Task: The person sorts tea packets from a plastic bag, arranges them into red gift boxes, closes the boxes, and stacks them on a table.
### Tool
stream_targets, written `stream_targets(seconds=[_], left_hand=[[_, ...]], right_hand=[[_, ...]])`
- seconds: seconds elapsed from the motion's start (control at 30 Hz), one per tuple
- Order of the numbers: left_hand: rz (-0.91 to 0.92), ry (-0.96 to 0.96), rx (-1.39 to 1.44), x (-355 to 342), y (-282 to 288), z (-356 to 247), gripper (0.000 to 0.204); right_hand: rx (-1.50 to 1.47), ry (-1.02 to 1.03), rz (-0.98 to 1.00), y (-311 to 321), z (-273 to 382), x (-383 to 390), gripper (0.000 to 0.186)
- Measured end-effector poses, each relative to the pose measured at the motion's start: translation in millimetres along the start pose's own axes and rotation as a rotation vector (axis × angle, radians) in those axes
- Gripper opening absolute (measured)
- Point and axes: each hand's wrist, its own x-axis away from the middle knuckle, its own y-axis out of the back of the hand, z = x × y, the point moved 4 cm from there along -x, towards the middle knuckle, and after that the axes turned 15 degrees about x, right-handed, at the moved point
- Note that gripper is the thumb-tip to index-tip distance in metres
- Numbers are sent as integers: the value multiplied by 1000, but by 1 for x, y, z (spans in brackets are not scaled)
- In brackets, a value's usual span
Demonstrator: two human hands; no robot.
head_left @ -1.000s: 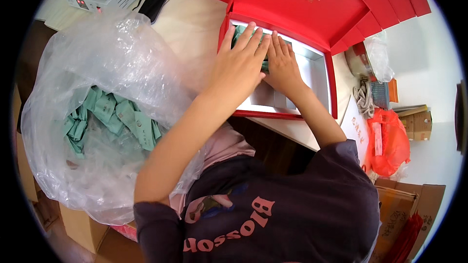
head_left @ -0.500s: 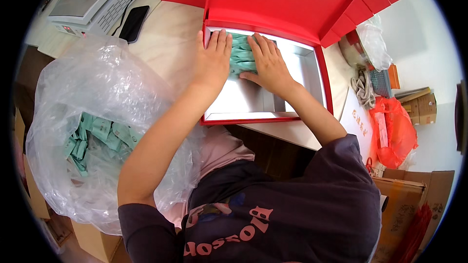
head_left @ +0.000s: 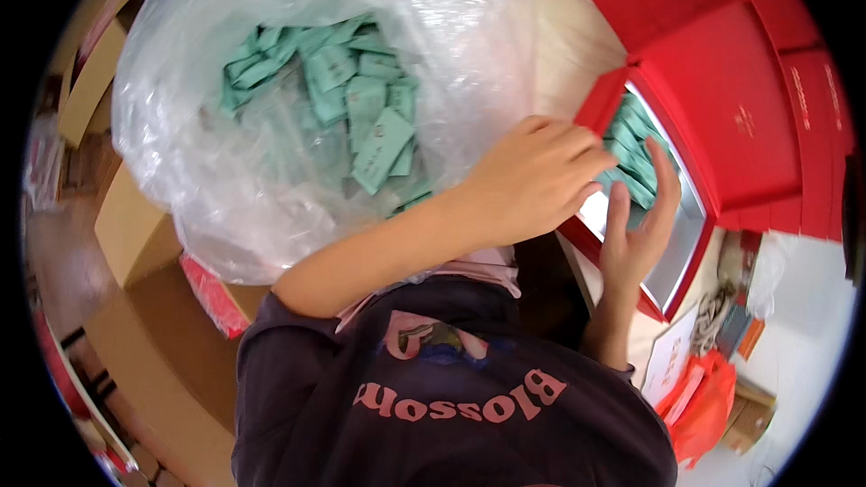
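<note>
Green foil sachets (head_left: 631, 149) lie packed in a row inside an open red gift box (head_left: 613, 257) with a silvery white lining. My right hand (head_left: 639, 225) is over the box, thumb and fingers spread, with no item seen in it. At the box's left edge is my left hand (head_left: 537, 180), slightly blurred. Its fingers bend loosely, apart from the thumb, and hold nothing that I can see. More green sachets (head_left: 383, 149) lie loose in a large clear plastic bag (head_left: 234, 234) to the left, beyond my left forearm.
The box's raised red lid (head_left: 735, 117) stands at the right, with more red boxes (head_left: 816, 126) behind it. An orange-red plastic bag (head_left: 704, 406) and a white card (head_left: 669, 356) are at the lower right. Open cardboard boxes (head_left: 162, 352) stand at the lower left.
My view has swung left, bringing the plastic bag towards the middle. Both hands have lifted off the sachets they were pressing in the box; the left has moved to the box's left edge.
</note>
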Motion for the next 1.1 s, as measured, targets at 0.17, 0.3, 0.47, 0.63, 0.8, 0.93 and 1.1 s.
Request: stream_targets(seconds=[0.17, 0.3, 0.47, 0.63, 0.8, 0.93, 1.1], left_hand=[[-511, 525, -51, 129, 83, 23, 13], [-656, 804, -83, 194, 90, 30, 14], [-806, 815, 100, 211, 91, 40, 17], [-1012, 734, 412, 231, 93, 60, 28], [-1269, 664, 718, 225, 102, 57, 58], [-1150, 633, 1107, 192, 98, 40, 73], [-1054, 775, 1046, 185, 103, 34, 77]], right_hand=[[-515, 291, 171, -83, 122, 15, 30], [-84, 431, 402, -177, 158, 16, 57], [186, 538, 591, -208, 153, 30, 58], [-228, 587, 608, -196, 143, 28, 28], [-651, 355, 361, -156, 152, 23, 18], [-821, 320, 320, -139, 174, 43, 19], [-986, 418, 479, -124, 177, 46, 20]])
